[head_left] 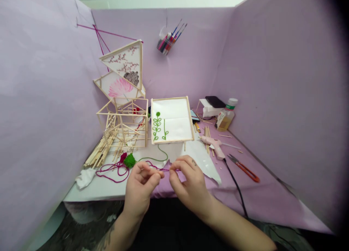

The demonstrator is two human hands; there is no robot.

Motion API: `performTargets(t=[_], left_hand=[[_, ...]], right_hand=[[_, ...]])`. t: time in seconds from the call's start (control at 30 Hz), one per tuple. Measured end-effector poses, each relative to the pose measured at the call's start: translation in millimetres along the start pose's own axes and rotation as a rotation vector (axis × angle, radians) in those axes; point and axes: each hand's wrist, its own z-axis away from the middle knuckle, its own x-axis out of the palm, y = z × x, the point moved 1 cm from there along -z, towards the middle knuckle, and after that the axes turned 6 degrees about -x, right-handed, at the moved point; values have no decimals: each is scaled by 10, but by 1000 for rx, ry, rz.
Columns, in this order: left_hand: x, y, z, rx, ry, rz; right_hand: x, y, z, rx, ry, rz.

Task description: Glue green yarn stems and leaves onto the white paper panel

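Observation:
My left hand (140, 187) and my right hand (188, 183) are close together above the table's front edge. Both pinch a thin magenta yarn strand (165, 169) stretched between the fingertips. The strand runs left to a loose tangle of magenta yarn (113, 170) beside a small green yarn ball (130, 160). A green thread curls from that ball toward a white paper panel in a stick frame (171, 120), which carries green yarn plant shapes at its lower left.
An open stick-frame box (122, 125) stands left, with painted flower panels (124, 76) stacked above and loose sticks (99, 152) beside. A glue gun (215, 146), orange scissors (244, 167), a glue bottle (226, 116) and white paper (203, 158) lie right. Purple walls surround.

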Motion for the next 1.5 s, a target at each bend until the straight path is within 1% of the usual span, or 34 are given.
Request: performTargets(t=[0.07, 0.13, 0.33, 0.43, 0.63, 0.73, 0.83, 0.93, 1.1, 1.17, 1.23, 1.3, 1.4, 1.5], left_hand=[[17, 22, -27, -74, -49, 96], [36, 35, -40, -114, -81, 143], [46, 22, -30, -119, -114, 149], [18, 8, -26, -95, -111, 99], [-53, 47, -9, -35, -66, -110], [-51, 74, 0, -3, -58, -192], [-34, 79, 1, 27, -34, -221], [-19, 72, -12, 8, -20, -186], [1, 61, -62, -105, -59, 36], [4, 48, -73, -127, -69, 65], [4, 36, -69, -101, -60, 25], [4, 34, -51, -36, -30, -63], [11, 46, -12, 80, 15, -201], [2, 29, 10, 161, 41, -286]], right_hand=[[-16, -19, -17, -8, -9, -59], [-21, -36, -27, -16, -20, -102], [-10, -36, -31, -14, -36, -124], [-8, -26, -30, -20, -45, -116], [0, -7, -14, -38, -92, -86], [36, 14, 3, -70, -105, -10], [86, 45, 18, -92, -108, 69], [110, 86, 24, -74, -115, 83], [66, 134, 7, -44, -99, 40], [52, 134, 0, -43, -119, 14], [49, 128, 1, -29, -134, -5], [55, 121, 10, -23, -142, -10], [67, 118, 31, -65, -154, 27], [74, 125, 46, -113, -160, 88]])
